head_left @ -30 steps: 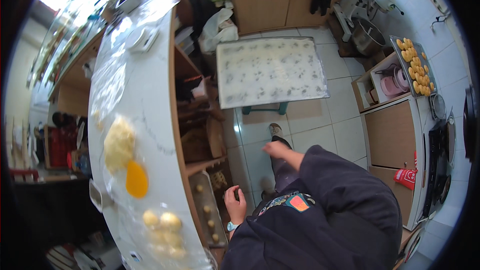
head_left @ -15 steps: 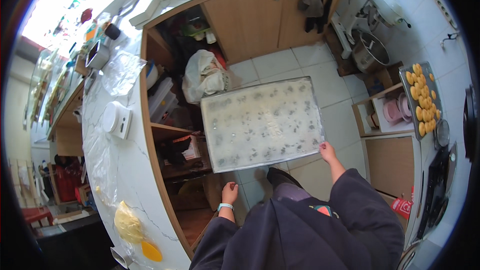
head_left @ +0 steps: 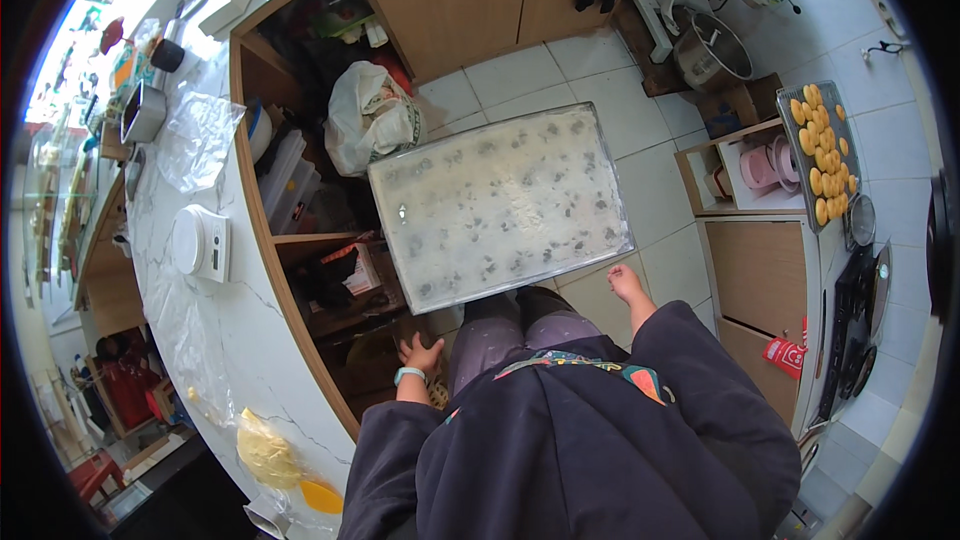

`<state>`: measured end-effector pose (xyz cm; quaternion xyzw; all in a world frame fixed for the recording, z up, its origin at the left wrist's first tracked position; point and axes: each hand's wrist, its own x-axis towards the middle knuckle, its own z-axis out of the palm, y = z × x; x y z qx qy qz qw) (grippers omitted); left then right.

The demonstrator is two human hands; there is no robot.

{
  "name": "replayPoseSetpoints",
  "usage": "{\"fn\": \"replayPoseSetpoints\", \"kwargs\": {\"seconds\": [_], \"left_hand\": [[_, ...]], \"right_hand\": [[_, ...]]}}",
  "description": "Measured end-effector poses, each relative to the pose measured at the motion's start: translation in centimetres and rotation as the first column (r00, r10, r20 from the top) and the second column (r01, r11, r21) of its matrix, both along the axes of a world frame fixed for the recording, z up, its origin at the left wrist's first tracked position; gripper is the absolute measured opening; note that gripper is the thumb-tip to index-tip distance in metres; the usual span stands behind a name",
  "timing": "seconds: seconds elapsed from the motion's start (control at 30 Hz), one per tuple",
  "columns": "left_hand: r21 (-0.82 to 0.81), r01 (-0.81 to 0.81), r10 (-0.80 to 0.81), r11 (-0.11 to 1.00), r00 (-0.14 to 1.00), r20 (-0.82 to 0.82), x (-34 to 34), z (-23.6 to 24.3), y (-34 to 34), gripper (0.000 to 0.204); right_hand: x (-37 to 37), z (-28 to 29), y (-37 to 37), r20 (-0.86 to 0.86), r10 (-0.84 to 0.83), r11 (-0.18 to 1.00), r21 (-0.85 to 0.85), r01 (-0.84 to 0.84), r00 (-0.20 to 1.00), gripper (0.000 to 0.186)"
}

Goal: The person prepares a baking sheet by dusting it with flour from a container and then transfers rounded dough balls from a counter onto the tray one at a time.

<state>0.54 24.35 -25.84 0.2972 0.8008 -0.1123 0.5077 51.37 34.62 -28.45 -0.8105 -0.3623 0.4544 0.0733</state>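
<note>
A rectangular pale tabletop (head_left: 500,205) with dark patches and a whitish dusting stands in front of me, its edges shiny. My left hand (head_left: 420,352) is off its near left corner, fingers spread, holding nothing, beside the open shelves (head_left: 315,238) under the counter. A light band is on that wrist. Just outside the near right corner is my right hand (head_left: 625,285), its fingers curled in and apart from the edge, with nothing visible in them.
A marble-patterned counter (head_left: 290,340) on the left bears a white kitchen scale (head_left: 200,243), yellow dough (head_left: 267,450) and an orange scraper (head_left: 320,496). A stuffed plastic bag (head_left: 370,120) stands behind the tabletop. At right are a tray of yellow rounds (head_left: 822,155) and a mixer bowl (head_left: 712,52).
My right hand has come off the tabletop's near right corner. The left hand's curled fingers have spread. The view has shifted, so the surroundings sit higher and farther left.
</note>
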Motion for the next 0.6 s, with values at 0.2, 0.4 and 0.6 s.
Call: {"fn": "replayPoseSetpoints", "kwargs": {"seconds": [0.2,0.4,0.6], "left_hand": [[0.355,-0.091,0.085,0.930,0.996,0.034,0.3,6.4,5.2,0.139],[0.854,-0.143,0.223,0.501,0.974,0.032,1.7,16.2,6.0,0.149],[0.974,0.220,0.606,0.061,0.767,-0.212,1.0,30.3,-3.2,0.122]], "right_hand": [[-6.2,8.0,5.3,0.323,0.129,0.964,0.182,-0.196,0.937,0.123],[-9.5,7.8,10.9,0.361,0.343,0.878,0.206,-0.433,0.867,0.146],[-12.2,4.5,18.9,0.215,0.701,0.664,0.149,-0.732,0.680,0.043]]}}
